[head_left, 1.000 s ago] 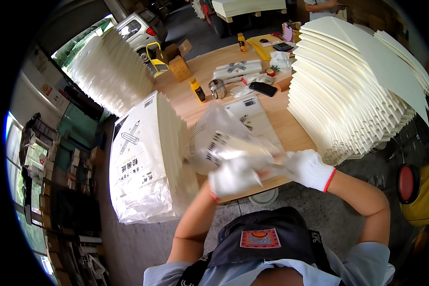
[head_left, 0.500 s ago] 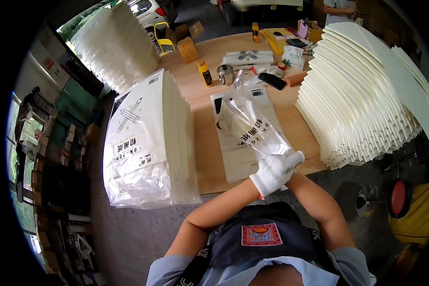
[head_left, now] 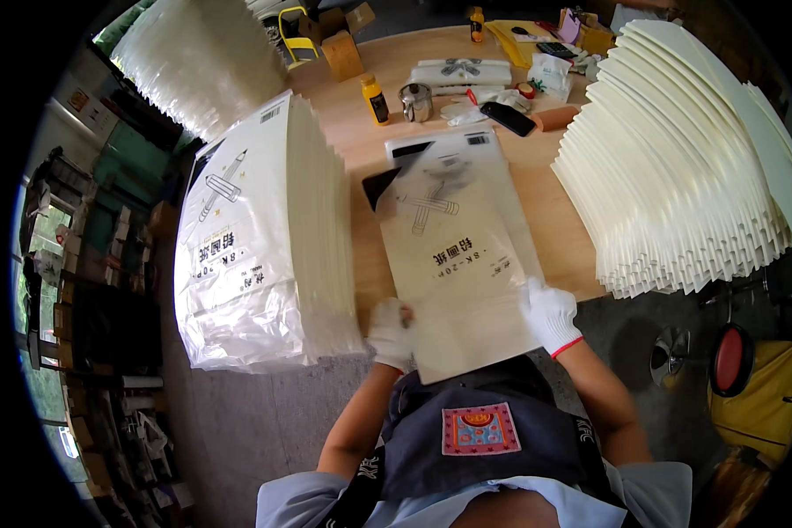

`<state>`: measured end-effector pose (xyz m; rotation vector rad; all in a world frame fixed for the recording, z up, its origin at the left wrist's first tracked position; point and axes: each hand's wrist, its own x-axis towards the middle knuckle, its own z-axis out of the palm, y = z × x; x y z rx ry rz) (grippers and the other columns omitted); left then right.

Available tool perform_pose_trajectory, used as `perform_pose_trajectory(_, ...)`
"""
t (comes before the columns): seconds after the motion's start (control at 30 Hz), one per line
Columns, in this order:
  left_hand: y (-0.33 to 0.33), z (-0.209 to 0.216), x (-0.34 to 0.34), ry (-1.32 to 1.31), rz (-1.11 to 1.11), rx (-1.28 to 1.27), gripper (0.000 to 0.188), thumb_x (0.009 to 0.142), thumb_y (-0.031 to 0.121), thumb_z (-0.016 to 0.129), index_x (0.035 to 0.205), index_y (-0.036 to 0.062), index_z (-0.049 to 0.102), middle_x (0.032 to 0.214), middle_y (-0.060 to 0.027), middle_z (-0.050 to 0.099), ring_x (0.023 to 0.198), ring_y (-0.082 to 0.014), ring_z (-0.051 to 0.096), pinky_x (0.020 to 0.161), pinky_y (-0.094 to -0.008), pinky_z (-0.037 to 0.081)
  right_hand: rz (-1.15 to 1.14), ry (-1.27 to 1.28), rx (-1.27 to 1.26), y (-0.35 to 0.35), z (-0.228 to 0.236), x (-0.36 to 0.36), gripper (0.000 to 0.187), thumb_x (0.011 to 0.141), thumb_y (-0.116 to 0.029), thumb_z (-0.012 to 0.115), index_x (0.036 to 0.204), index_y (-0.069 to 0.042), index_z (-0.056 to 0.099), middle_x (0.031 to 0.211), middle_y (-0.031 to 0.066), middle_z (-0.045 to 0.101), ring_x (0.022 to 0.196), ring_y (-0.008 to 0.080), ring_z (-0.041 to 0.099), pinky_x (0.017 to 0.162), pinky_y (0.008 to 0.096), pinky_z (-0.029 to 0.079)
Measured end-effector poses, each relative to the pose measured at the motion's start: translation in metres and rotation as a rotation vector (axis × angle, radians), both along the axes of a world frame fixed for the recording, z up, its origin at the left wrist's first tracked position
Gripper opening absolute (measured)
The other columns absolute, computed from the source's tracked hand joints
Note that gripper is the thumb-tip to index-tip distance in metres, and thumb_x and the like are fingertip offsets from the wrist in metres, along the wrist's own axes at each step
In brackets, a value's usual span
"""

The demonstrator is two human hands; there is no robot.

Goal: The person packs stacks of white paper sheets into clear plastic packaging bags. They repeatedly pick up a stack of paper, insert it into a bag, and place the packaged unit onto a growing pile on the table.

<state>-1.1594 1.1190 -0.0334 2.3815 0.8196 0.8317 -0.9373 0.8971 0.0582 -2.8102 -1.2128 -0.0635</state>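
Observation:
A flat clear plastic bag with a printed pencil design (head_left: 456,286), pale sheets showing inside it, lies tilted in front of me. Its lower end reaches past the near table edge. My right hand (head_left: 551,317), in a white glove, is closed on its lower right edge. At the lower left edge, my left hand (head_left: 389,334) is curled with the thumb against the packet; motion blurs this glove somewhat. More printed bags (head_left: 475,141) lie underneath, mostly hidden. To the left stands a tall pile of filled packets (head_left: 238,246), with loose clear plastic at its near end.
Stacked white sheets (head_left: 669,176) rise at the right. Beyond the left pile is a tall stack of clear plastic (head_left: 198,66). Across the table (head_left: 370,185) are a yellow bottle (head_left: 375,99), a metal pot (head_left: 415,103), a black phone (head_left: 508,119) and a cardboard box (head_left: 341,55).
My hands have moved apart, from together at the bag's bunched near end to opposite sides. The bag is now spread flat with sheets showing inside. The view has shifted slightly.

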Motion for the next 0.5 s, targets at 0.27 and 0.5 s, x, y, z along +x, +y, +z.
perform_pose_trajectory(0.27,-0.083,0.077,-0.111,-0.061,-0.012,-0.562,0.025,0.081,0.010,0.077,0.077,0.0078,0.052,0.067,-0.0046,0.052,0.062,-0.0147,0.051,0.058,-0.0306,0.044,0.449,0.091,-0.170,-0.103,0.033,-0.083,0.019,0.081,-0.023,0.060,0.067,-0.011,0.058,0.051,0.0077,0.060,0.044,0.0256,0.063,0.036,0.0470,0.042)
perform_pose_trajectory(0.5,-0.055,0.086,-0.063,0.133,0.002,-0.509,0.021,0.078,0.011,0.073,0.081,0.0085,0.052,0.070,-0.0109,0.054,0.065,-0.0282,0.057,0.062,-0.0362,0.048,0.289,0.136,0.089,-0.061,0.033,-0.056,0.029,0.089,-0.026,0.055,0.063,-0.013,0.058,0.050,0.0111,0.058,0.039,0.0305,0.057,0.039,0.0462,0.043)
